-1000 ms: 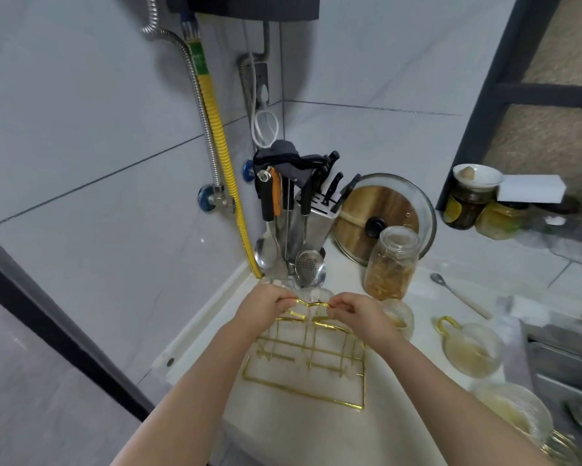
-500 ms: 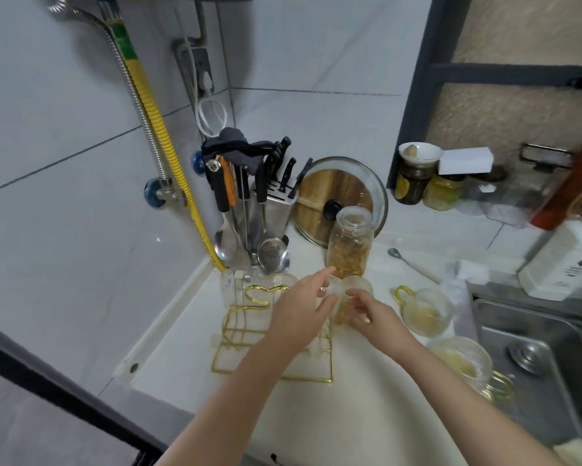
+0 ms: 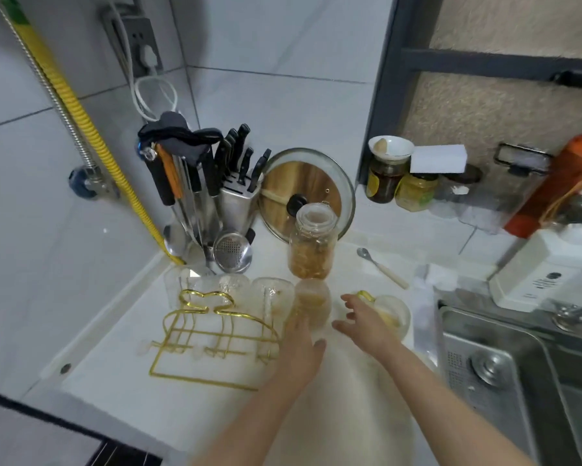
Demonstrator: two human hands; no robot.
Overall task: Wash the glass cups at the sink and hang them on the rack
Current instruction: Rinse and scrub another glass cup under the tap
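Note:
A gold wire rack (image 3: 215, 341) stands on the white counter with nothing hung on it. Several clear glass cups (image 3: 269, 294) stand in a row just behind it. To their right is a glass cup with brownish residue (image 3: 313, 297). My left hand (image 3: 299, 348) lies just in front of that cup, fingers stretched out to its base and thumb apart. Further right stands a glass cup with a gold handle (image 3: 392, 312). My right hand (image 3: 366, 324) hovers at its left side, fingers spread, holding nothing.
The steel sink (image 3: 518, 381) lies at the right. Behind the cups are a tall jar (image 3: 313, 243), a knife block with hanging utensils (image 3: 212, 203), a glass pot lid (image 3: 309, 183), a spoon (image 3: 380, 267) and a white soap bottle (image 3: 545, 267).
Both hands let go of the rack's top and moved right to the dirty cups. The view swung right, bringing the sink in.

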